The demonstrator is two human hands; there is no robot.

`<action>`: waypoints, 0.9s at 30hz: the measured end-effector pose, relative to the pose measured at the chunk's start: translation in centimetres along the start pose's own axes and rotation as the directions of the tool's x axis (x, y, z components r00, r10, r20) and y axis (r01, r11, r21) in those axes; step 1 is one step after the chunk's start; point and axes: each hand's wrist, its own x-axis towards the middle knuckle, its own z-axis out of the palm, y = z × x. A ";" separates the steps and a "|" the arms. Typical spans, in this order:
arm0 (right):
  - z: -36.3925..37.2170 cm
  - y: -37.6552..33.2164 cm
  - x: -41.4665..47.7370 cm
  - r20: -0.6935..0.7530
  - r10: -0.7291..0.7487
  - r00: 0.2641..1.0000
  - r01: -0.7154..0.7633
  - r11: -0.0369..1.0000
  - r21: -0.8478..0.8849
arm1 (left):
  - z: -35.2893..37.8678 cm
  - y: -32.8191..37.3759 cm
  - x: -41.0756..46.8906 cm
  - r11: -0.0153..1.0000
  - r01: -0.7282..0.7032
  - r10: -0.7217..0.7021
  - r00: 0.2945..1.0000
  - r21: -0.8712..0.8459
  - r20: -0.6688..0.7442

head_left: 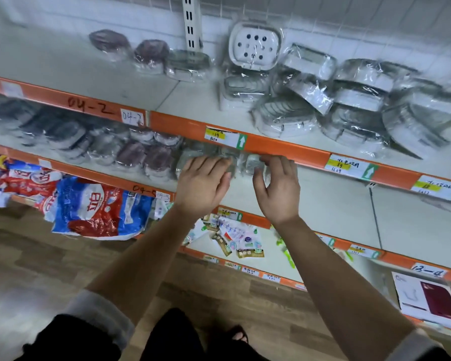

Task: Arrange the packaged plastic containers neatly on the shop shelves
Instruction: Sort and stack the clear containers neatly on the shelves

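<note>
Sitting at the front of the middle shelf (pixel 336 204), just under the orange rail (pixel 284 149) of the shelf above, a small grey container (pixel 254 162) in clear wrap lies between the two hands. The right grip (pixel 276 186) curves its fingers past the pack's right side, thumb below it; blur hides whether it actually clasps the pack. The left grip (pixel 203 183) is slack, its fingers fairly straight and resting on a neighbouring wrapped pack (pixel 208 152). Leftward along the same shelf runs a row of dark wrapped containers (pixel 141 157). On the upper shelf a loose heap of grey-and-white containers (pixel 349 100) leans at odd angles, with one white perforated piece (pixel 255 45) propped upright at the back. Price labels (pixel 225 138) sit on the rail. Below left, red-and-blue bags (pixel 97 207) hang over a lower shelf's edge above the wood-pattern floor (pixel 37 256).
</note>
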 end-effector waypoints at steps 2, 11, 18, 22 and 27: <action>0.1 -0.7 1.4 -0.005 -0.030 1.000 0.031 0.999 0.030 | -0.6 -1.5 1.0 0.999 0.025 -0.023 0.999 0.039 -0.027; 4.5 -5.5 8.6 0.018 -0.121 0.993 0.120 0.992 0.031 | -1.9 -10.8 5.1 0.996 0.057 -0.055 0.998 0.074 -0.038; 11.6 -10.7 14.6 0.042 -0.104 0.994 0.103 0.994 0.024 | -1.9 -21.6 8.1 0.995 0.067 -0.062 0.996 0.073 -0.066; 16.2 -13.8 18.1 0.115 -0.124 0.986 0.124 0.992 0.003 | -1.5 -28.4 9.9 0.991 0.105 -0.105 0.994 0.079 -0.010; 21.4 -16.8 21.5 0.252 -0.094 0.963 0.104 0.994 -0.027 | -0.4 -35.7 11.5 0.981 0.186 -0.192 0.975 0.061 0.110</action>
